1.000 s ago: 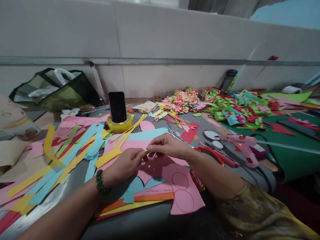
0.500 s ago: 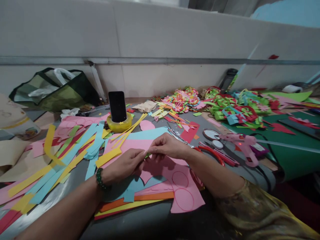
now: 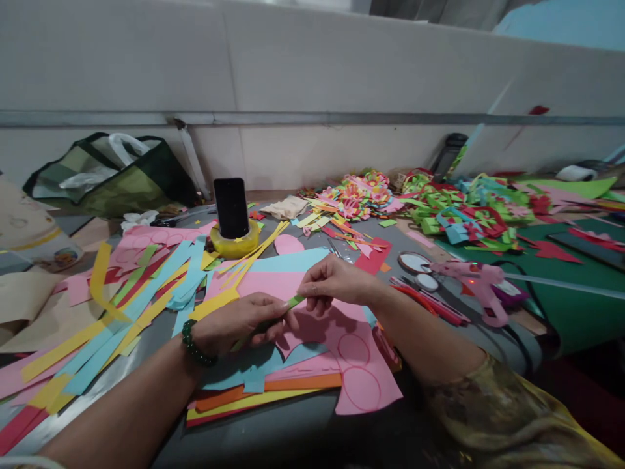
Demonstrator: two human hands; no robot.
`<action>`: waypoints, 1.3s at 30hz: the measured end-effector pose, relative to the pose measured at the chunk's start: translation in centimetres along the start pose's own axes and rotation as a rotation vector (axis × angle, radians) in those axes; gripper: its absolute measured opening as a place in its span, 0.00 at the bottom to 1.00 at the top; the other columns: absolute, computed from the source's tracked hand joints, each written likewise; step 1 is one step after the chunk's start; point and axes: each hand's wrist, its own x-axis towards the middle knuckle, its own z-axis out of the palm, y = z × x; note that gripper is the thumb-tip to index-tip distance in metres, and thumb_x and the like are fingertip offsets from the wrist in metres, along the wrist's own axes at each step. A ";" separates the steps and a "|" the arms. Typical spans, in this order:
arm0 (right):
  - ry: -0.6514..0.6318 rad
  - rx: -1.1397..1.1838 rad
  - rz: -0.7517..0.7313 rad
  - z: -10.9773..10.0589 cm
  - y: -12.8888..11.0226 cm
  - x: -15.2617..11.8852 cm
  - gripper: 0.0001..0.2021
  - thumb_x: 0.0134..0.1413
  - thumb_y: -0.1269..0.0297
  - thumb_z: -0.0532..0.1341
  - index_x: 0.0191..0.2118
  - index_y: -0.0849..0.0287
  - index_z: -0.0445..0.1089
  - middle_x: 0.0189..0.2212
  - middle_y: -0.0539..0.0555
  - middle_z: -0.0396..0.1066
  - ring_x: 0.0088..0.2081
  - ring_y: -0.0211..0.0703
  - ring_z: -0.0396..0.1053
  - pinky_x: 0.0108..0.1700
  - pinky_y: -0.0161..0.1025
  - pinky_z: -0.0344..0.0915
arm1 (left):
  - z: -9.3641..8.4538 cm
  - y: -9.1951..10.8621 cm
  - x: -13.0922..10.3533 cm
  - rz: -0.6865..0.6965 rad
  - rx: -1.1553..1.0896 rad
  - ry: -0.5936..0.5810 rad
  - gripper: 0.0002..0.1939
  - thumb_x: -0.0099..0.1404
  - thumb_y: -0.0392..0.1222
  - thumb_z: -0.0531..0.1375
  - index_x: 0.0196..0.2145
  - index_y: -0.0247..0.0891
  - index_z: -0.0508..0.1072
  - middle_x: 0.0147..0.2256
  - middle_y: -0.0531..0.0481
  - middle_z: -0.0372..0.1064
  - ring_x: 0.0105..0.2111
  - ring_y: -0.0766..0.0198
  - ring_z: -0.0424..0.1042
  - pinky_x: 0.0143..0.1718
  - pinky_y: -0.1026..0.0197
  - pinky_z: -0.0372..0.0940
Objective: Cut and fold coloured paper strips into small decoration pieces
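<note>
A narrow green paper strip (image 3: 294,301) stretches between my two hands. My left hand (image 3: 254,317) is closed on it, thumb on top, and part of the strip shows below the palm. The fingers of my right hand (image 3: 332,285) pinch the strip's other end. Both hands hover above a stack of coloured sheets, with a pink sheet (image 3: 312,335) on top. Red circles are drawn on its right part (image 3: 360,387). Beneath lie a light blue sheet (image 3: 234,378) and orange and yellow ones. Yellow strips (image 3: 212,304) lie just beyond my left hand.
A phone (image 3: 231,207) stands in a yellow tape roll (image 3: 234,240). Loose paper strips (image 3: 117,332) cover the left side. To the right are a pink glue gun (image 3: 476,283) and red-handled scissors (image 3: 424,301). Paper flowers (image 3: 359,195) and green paper pieces (image 3: 469,215) are piled behind.
My hands have moved slightly apart, the right one going right and up a little. More of the green strip now shows between them.
</note>
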 end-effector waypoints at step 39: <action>0.133 -0.011 -0.022 -2.0 -0.8 -1.0 0.17 0.39 0.54 0.68 0.28 0.65 0.73 0.21 0.53 0.74 0.19 0.34 0.71 0.22 0.28 0.66 | -2.2 -0.2 -0.3 -0.024 -0.064 -0.016 0.17 0.62 0.48 0.56 0.37 0.29 0.74 0.16 0.57 0.59 0.12 0.78 0.46 0.14 0.70 0.42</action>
